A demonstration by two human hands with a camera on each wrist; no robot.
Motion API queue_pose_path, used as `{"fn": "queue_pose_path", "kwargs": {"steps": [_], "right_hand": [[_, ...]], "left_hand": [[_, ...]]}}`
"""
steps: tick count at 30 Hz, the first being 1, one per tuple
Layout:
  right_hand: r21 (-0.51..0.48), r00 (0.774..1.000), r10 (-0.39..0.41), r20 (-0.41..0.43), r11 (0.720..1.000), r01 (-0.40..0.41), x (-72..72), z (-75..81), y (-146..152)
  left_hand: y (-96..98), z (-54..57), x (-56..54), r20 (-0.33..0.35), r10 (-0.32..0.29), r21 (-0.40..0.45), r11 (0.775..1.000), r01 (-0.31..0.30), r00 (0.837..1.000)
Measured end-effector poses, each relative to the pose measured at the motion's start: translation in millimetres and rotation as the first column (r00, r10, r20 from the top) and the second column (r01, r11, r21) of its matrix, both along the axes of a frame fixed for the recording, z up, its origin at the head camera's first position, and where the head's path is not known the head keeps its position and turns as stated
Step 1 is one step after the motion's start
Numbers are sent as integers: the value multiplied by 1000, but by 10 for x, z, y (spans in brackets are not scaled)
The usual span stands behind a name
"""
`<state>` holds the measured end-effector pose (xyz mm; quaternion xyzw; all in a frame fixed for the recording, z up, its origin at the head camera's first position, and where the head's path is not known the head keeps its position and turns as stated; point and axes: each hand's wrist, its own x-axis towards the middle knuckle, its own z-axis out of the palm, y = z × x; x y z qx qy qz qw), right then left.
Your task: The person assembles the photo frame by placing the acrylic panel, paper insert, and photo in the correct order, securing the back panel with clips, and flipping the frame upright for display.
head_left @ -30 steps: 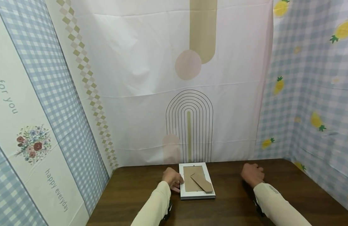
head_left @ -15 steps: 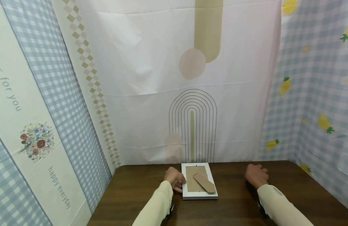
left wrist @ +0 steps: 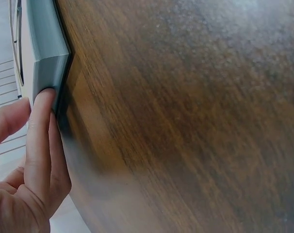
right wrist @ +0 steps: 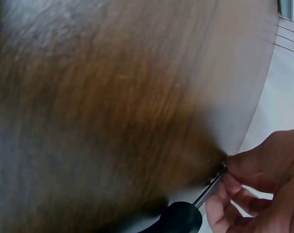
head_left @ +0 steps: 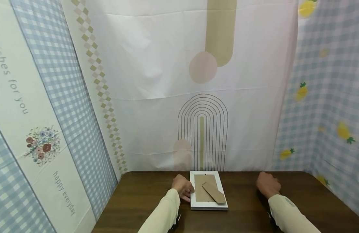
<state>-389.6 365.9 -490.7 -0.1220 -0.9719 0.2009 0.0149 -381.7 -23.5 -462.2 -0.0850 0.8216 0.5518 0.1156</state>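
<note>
A white picture frame lies face down on the table, its brown backboard and fold-out stand turned up. At its left edge, my left hand grips the frame. In the left wrist view, the thumb sits by the back face and the index finger touches the side. Well to the right of the frame is my right hand. In the right wrist view, its thumb and fingers pinch a screwdriver by the metal shaft near the tip. The black handle hangs out past the fingers.
The dark wooden table ends at its back edge against a white printed curtain. A blue checked cloth with pineapples hangs at the right, another checked cloth at the left.
The head view has swung slightly left, so everything appears farther right. The left hand and frame keep their places; the right hand's fingers have turned slightly and show less.
</note>
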Motion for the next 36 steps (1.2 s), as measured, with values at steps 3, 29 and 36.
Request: {"fn": "queue_pose_path", "kwargs": {"steps": [3,29,36], "right_hand": [[3,1000,17,5,1000,-17,11,5,-28],[16,991,135,21,991,-136,-136,-134,-22],[83,943,253,-216,967,-240,-626,-625,189]], "left_hand": [[-11,-14,-1,3,6,-7,1000,-6,1000],[10,-20,-79,11,32,-13,999,-32,999],[17,-34,-73,5,27,-13,1000,-26,1000]]}}
